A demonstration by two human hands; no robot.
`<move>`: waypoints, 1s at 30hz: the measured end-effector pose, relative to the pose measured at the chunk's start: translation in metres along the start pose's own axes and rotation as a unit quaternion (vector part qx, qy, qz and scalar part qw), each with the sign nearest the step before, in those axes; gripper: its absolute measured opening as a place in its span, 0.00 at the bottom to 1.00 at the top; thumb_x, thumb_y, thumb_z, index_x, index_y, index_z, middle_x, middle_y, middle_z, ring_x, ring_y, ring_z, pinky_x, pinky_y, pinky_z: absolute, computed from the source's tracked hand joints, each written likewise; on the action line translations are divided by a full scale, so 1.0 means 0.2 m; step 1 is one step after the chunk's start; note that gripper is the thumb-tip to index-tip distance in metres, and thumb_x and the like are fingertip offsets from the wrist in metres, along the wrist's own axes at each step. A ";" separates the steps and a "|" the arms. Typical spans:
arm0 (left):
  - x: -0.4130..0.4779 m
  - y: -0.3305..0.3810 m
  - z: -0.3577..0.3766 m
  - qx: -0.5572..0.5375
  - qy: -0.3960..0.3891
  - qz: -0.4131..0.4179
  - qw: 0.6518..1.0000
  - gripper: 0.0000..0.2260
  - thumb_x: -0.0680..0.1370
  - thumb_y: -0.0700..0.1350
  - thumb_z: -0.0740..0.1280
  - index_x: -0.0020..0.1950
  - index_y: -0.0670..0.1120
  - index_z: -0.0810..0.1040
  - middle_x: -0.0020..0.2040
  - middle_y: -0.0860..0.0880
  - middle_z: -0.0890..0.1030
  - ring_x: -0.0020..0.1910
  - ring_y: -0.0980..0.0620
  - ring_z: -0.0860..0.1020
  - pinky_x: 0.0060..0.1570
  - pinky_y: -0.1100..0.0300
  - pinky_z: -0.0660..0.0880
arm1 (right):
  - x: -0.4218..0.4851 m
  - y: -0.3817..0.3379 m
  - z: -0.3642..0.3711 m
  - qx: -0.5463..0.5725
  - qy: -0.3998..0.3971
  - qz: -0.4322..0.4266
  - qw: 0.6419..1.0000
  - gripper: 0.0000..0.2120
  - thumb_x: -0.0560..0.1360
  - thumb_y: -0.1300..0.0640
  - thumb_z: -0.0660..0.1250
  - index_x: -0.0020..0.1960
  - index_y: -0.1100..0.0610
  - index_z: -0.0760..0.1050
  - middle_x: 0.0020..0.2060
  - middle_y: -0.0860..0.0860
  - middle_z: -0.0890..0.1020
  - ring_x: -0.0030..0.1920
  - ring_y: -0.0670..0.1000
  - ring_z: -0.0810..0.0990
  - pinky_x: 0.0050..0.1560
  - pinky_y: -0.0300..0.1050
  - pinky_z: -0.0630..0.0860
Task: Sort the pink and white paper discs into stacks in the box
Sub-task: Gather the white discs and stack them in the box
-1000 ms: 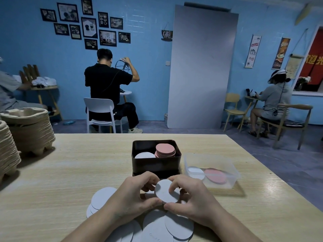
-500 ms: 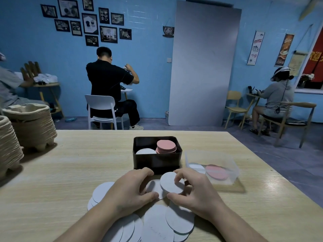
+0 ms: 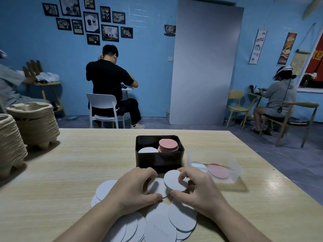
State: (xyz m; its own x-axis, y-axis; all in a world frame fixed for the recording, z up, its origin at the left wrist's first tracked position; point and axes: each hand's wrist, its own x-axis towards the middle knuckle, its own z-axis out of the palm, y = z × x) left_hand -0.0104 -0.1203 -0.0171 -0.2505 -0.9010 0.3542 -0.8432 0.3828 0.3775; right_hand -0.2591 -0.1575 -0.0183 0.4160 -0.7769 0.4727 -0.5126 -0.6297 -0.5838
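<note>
White disc is pinched by its rim between the thumb and curled fingers of the right hand and held tilted just above the pile. A second disc is pinched likewise by the left hand. The box lies straight ahead, just beyond both hands. Its white stack is set left, nearer the left hand, and its pink stack right.

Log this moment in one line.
right hand: pinches raised white disc | left hand: holds lower white disc | black box: white stack, pink stack
</note>
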 end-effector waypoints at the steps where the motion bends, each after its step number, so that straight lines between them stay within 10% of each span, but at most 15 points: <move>1: 0.00 0.00 -0.01 -0.011 0.008 0.001 1.000 0.18 0.69 0.65 0.71 0.49 0.57 0.71 0.43 0.59 0.75 0.46 0.57 0.72 0.46 0.54 0.75 | 0.00 0.00 0.00 0.000 0.000 0.003 1.000 0.18 0.65 0.41 0.78 0.44 0.47 0.73 0.52 0.42 0.82 0.45 0.50 0.80 0.44 0.53 0.80; 11: -0.04 -0.03 -0.06 -0.094 0.145 -0.011 0.985 0.13 0.70 0.58 0.74 0.48 0.54 0.77 0.42 0.57 0.80 0.45 0.53 0.78 0.45 0.55 0.77 | -0.01 0.02 0.00 -0.017 -0.007 0.005 1.000 0.18 0.65 0.40 0.77 0.46 0.45 0.72 0.51 0.42 0.82 0.51 0.50 0.81 0.46 0.53 0.80; 22: 0.00 0.05 -0.02 -0.079 0.097 0.067 0.990 0.18 0.73 0.58 0.75 0.58 0.53 0.77 0.49 0.65 0.77 0.49 0.63 0.76 0.48 0.69 0.70 | 0.01 0.00 0.02 0.014 -0.041 -0.050 0.998 0.16 0.70 0.42 0.78 0.50 0.49 0.76 0.56 0.40 0.80 0.61 0.45 0.78 0.48 0.49 0.81; 30: -0.01 0.04 -0.03 -0.158 0.090 0.048 0.982 0.18 0.73 0.55 0.76 0.60 0.53 0.79 0.51 0.59 0.83 0.52 0.56 0.82 0.51 0.58 0.78 | 0.01 0.00 0.00 0.003 -0.008 -0.064 0.998 0.16 0.68 0.43 0.79 0.46 0.49 0.76 0.57 0.40 0.82 0.64 0.39 0.77 0.54 0.33 0.73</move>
State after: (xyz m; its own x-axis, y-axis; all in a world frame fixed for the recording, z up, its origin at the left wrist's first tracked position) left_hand -0.0141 -0.1129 -0.0091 -0.2098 -0.8184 0.5351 -0.6227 0.5337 0.5721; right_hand -0.2581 -0.1592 -0.0171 0.4898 -0.6893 0.5338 -0.4497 -0.7243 -0.5227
